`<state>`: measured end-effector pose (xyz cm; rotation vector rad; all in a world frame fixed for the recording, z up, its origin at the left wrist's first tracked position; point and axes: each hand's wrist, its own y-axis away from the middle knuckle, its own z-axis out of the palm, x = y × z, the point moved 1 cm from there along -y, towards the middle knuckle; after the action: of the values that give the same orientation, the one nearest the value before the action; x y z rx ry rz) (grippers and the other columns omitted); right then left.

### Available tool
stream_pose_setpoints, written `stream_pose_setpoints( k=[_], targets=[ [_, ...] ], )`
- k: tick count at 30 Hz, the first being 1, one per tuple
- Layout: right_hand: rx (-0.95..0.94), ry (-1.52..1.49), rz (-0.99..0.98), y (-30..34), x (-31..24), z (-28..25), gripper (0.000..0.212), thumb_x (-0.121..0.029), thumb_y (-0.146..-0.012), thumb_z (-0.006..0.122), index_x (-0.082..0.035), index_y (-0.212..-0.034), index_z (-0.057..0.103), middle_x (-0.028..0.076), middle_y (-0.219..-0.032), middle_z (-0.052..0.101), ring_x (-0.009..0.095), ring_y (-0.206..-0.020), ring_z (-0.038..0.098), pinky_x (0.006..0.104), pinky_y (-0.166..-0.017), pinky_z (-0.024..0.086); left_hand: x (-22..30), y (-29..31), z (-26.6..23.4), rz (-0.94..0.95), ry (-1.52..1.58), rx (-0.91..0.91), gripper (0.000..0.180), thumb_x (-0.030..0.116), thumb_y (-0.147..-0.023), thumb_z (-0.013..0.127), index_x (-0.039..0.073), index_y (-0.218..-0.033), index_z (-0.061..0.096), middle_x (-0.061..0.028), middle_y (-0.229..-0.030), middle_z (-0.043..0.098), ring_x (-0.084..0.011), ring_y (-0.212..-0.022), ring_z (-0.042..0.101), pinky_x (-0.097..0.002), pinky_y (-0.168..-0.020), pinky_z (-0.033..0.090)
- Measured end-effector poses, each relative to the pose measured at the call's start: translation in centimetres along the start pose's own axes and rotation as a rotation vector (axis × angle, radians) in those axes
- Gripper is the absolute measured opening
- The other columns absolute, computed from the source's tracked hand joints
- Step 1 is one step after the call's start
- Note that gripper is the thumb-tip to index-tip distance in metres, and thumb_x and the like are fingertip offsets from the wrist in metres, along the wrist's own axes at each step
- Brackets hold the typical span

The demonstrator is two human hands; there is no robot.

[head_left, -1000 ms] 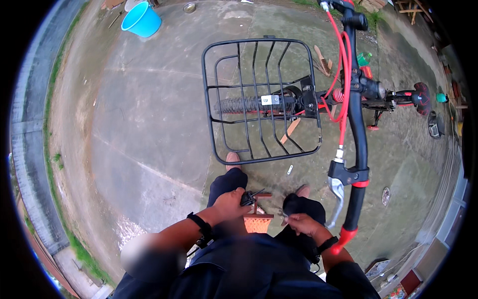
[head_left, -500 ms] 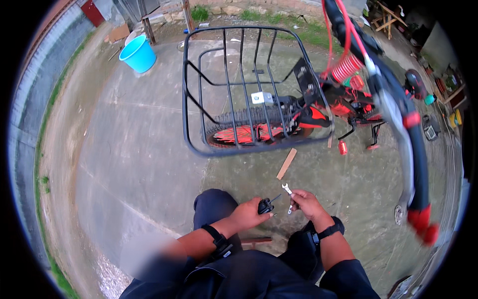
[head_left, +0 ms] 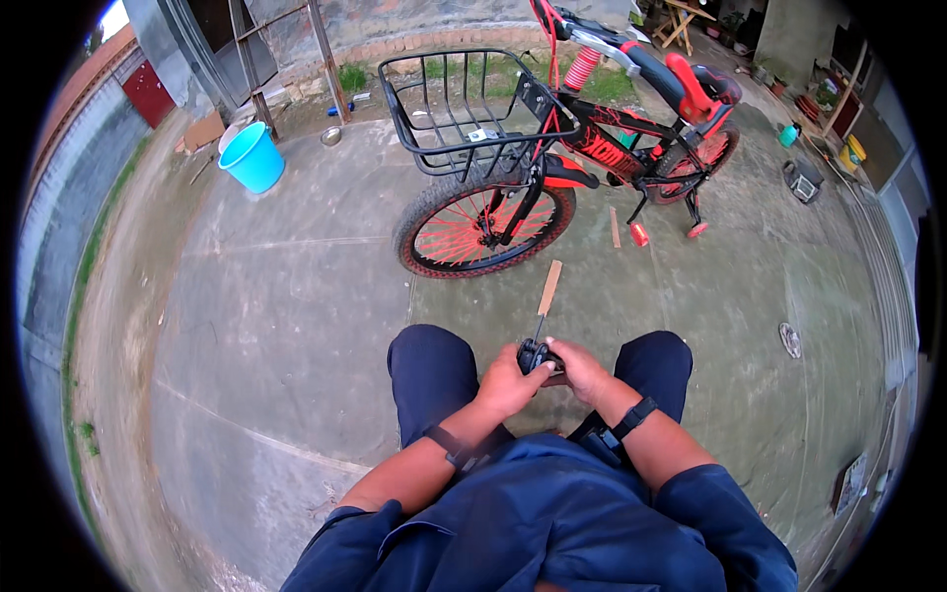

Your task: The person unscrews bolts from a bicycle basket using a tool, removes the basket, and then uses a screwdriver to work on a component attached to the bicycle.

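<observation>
In front of my lap, between my knees, my left hand [head_left: 510, 383] and my right hand [head_left: 585, 372] meet around a small black tool [head_left: 536, 355]. It looks like a folding hex key set. A thin dark rod sticks up from it, away from me. My left hand is closed on the tool's left side, and my right thumb and fingers grip it from the right. My fingers hide much of the tool. No wrench shows, and whether one lies hidden in my right hand I cannot tell. Beyond the hands a flat brown strip [head_left: 550, 287] lies on the concrete.
A red and black bicycle [head_left: 614, 148] with a black wire front basket [head_left: 441, 156] stands ahead. A blue bucket [head_left: 253, 158] is at the far left, near a metal bowl [head_left: 331, 136]. At the right lie a grey and black item [head_left: 804, 182] and a teal bottle [head_left: 788, 135].
My hands were apart, the right one holding an open-end wrench; now they are together on the black tool and the wrench is out of sight. My view has shifted, putting the bicycle farther off.
</observation>
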<state>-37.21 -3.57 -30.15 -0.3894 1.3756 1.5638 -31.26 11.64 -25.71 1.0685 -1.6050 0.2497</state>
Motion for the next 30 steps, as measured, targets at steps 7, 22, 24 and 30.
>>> stream_pose_setpoints(
  k=[7,22,24,30],
  targets=[
    [0.023,0.180,-0.173,3.6,0.7,1.3,0.041,-0.039,-0.096,0.053,-0.004,-0.117,0.059,0.009,-0.105,0.063,0.021,-0.089,0.063,0.0355,-0.071,0.055,-1.0,0.6,1.2,0.215,-0.158,-0.038,0.061,0.042,-0.079,0.070,-0.003,-0.118,0.057,-0.0178,-0.098,0.069,-0.0269,-0.090,0.068,-0.0349,-0.080,0.052],
    [-0.198,-0.148,0.002,2.7,-3.9,-0.1,0.028,-0.031,-0.094,0.061,-0.005,-0.101,0.062,0.004,-0.086,0.063,0.014,-0.073,0.061,0.0296,-0.063,0.049,0.1,-0.4,-1.3,-0.242,0.592,-0.137,0.027,0.022,-0.100,0.048,0.003,-0.119,0.054,-0.0106,-0.111,0.062,-0.0216,-0.096,0.064,-0.0338,-0.079,0.051],
    [-0.281,-0.110,0.024,2.3,-4.9,0.6,0.029,-0.032,-0.094,0.060,-0.004,-0.102,0.062,0.004,-0.086,0.064,0.014,-0.073,0.061,0.0294,-0.062,0.050,-1.0,-1.5,-1.4,-0.197,0.715,-0.127,0.023,0.022,-0.102,0.046,0.005,-0.114,0.054,-0.0092,-0.109,0.062,-0.0206,-0.096,0.062,-0.0337,-0.081,0.051],
    [-0.382,-0.053,0.051,-0.1,-6.5,-0.9,0.038,-0.036,-0.094,0.060,-0.001,-0.108,0.061,0.009,-0.090,0.066,0.019,-0.075,0.065,0.0328,-0.061,0.054,0.3,-4.3,-1.2,-0.157,0.950,-0.023,0.019,0.020,-0.102,0.043,0.006,-0.107,0.053,-0.0094,-0.102,0.061,-0.0211,-0.093,0.062,-0.0354,-0.081,0.053]
  ],
)
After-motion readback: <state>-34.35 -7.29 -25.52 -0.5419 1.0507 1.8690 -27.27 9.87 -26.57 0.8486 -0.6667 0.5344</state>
